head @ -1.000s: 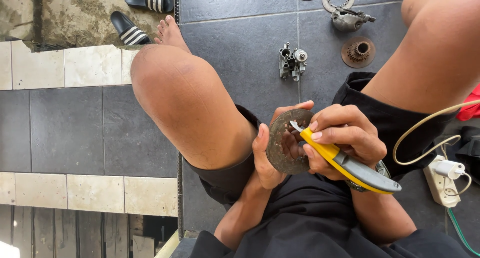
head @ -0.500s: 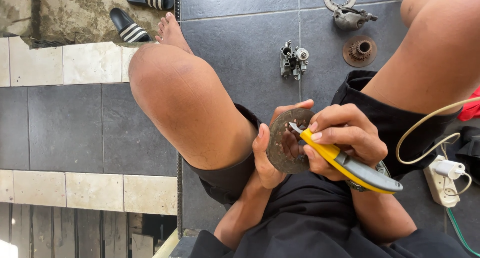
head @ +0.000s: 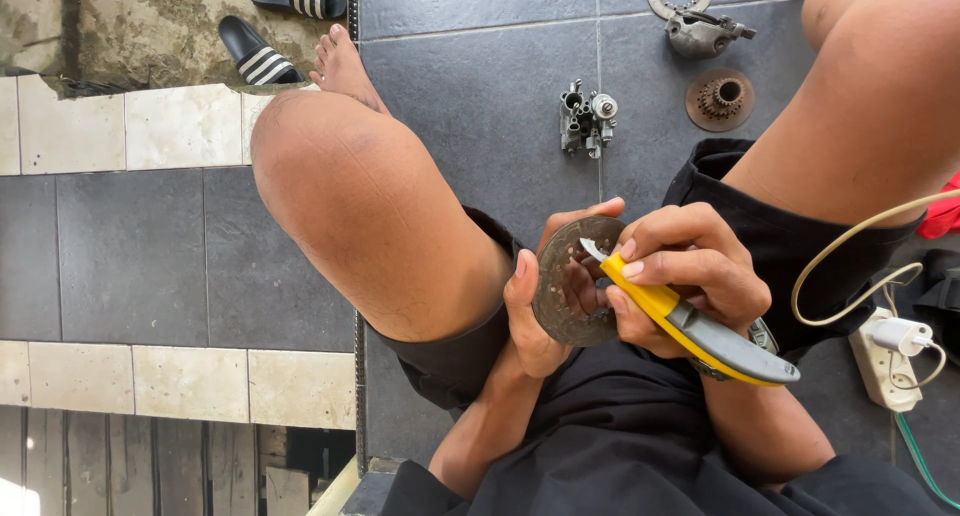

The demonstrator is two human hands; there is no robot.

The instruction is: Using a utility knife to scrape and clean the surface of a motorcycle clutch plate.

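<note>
From my feed, the biggest thing is the dark tiled floor (head: 480, 126), where the person sits with bare knees wide and black shorts (head: 640, 436) filling the bottom. Between the knees, the left hand (head: 545, 311) is wrapped around the edge of a rusty round metal disc (head: 570, 281), holding it up on edge with the thumb on the near rim and fingertips over the top. The right hand (head: 690, 276) is clamped around a utility knife (head: 700, 326) with a yellow and grey handle, its short blade tip touching the disc's face near the upper edge.

As I judge it, scraping goes best with the blade kept at a low angle, strokes short and directed away from the left thumb, and the disc braced firmly so it cannot spin.

Farther out on the floor lie a small carburettor (head: 587, 118), a rusty gear (head: 720, 98), and a white power strip (head: 885, 361) with cables, near the right knee.
</note>
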